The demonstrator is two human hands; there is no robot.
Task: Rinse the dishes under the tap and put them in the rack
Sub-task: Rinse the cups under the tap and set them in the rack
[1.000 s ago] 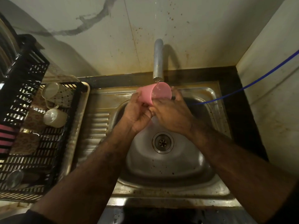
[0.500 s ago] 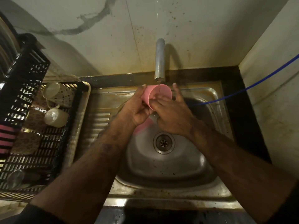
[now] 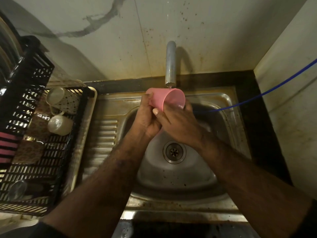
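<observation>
Both hands are holding the pink cup [image 3: 163, 98] just under the tap [image 3: 170, 66]: left hand [image 3: 147, 117] gripping its base, right hand [image 3: 178, 124] pinching its rim, above the sink [image 3: 175, 170]; the rack [image 3: 32, 134] is sitting well apart, leftward.

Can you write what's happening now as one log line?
step: rinsing | pink cup under tap | left hand, right hand hold it | rack: not yet
</observation>
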